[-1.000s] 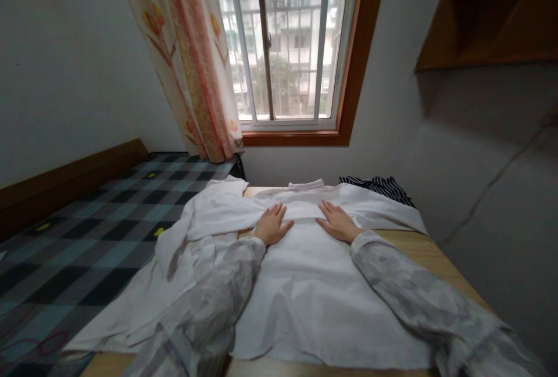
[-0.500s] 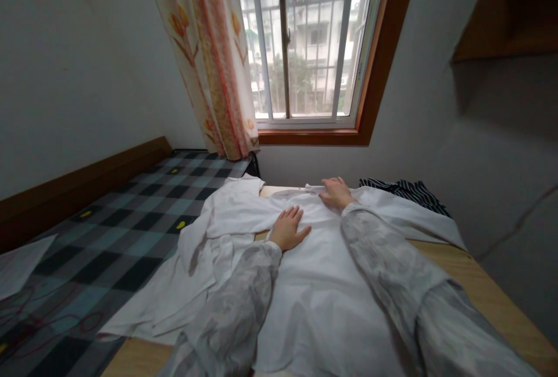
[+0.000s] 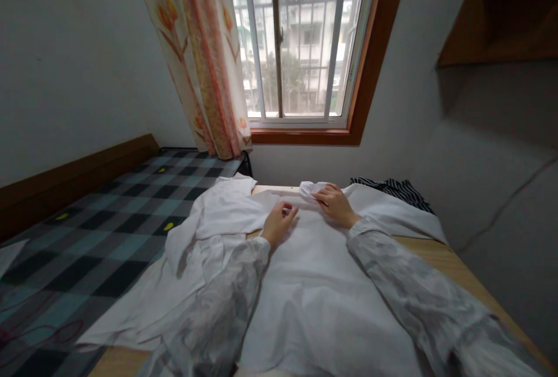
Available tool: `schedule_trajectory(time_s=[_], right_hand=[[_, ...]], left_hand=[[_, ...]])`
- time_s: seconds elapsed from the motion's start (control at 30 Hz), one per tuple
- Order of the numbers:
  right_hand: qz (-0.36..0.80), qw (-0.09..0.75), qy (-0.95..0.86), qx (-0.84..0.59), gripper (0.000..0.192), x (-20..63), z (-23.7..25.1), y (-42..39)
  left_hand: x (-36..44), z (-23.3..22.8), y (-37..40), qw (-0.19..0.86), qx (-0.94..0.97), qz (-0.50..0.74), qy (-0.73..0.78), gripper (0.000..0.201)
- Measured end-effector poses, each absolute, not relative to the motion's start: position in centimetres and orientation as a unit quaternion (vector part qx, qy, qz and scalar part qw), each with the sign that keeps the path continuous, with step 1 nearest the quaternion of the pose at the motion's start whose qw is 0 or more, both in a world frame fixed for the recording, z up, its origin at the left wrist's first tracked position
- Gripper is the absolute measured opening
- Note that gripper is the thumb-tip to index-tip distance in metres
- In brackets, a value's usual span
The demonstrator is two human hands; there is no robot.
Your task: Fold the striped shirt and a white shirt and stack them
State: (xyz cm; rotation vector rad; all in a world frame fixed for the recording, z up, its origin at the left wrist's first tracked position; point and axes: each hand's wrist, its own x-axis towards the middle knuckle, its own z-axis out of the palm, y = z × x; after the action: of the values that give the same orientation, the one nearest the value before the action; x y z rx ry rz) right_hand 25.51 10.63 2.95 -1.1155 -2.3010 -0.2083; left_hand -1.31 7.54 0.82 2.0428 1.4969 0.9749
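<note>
- Right hand (image 3: 335,204) has a bit of the white shirt (image 3: 316,290) pinched up at the collar (image 3: 307,187), fingers bent in close against the thumb.
- Left hand (image 3: 279,225) is just beside it on the left and a touch nearer me, over the upper part of the shirt, fingers half curled. Honestly can't tell if it's got any cloth.
- Shirt's spread flat on a wooden table (image 3: 431,255), right under my grip. Long axis runs from me toward the window (image 3: 300,46): collar end points away, hem's toward me, and the arms go out sideways past both hands.
- In the way: my own grey patterned sleeves (image 3: 414,287) cover both sides of the shirt's body.
- Left of my grip, more white cloth (image 3: 192,266) lies rumpled, spilling toward the checked bed (image 3: 117,237).
- Off to the right and beyond my grip, black striped fabric (image 3: 394,190) sits just behind the shirt's arm.
- Farther past my hands, a flowered curtain (image 3: 200,63) hangs left of the window.
</note>
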Motion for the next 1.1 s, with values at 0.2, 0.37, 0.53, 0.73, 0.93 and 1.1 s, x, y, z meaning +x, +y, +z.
schedule_trajectory(time_s=[0.2,0.37,0.53,0.73,0.93,1.1], right_hand=[[-0.101,0.253,-0.893,-0.359,0.041,25.5,3.8,8.8],[-0.108,0.242,-0.902,-0.342,0.043,25.3,3.9,8.4],[-0.115,0.226,-0.899,-0.356,0.033,25.5,3.8,8.0],[-0.092,0.212,-0.864,-0.447,0.033,26.0,3.7,7.3],[-0.108,0.211,-0.86,-0.453,0.035,26.6,4.7,7.8],[-0.12,0.241,-0.839,-0.473,0.031,28.1,5.5,8.2]], left_hand=[[2.1,6.4,9.8,0.155,0.676,0.348,0.631,0.039],[3.5,7.8,11.4,0.238,0.68,0.245,0.649,0.038],[3.7,7.3,12.0,0.339,0.633,0.297,0.63,0.025],[4.2,7.9,12.4,0.439,0.524,0.413,0.602,0.022],[4.7,8.0,12.9,0.471,0.479,0.449,0.59,0.024],[3.0,7.8,13.1,0.412,0.494,0.445,0.623,0.024]])
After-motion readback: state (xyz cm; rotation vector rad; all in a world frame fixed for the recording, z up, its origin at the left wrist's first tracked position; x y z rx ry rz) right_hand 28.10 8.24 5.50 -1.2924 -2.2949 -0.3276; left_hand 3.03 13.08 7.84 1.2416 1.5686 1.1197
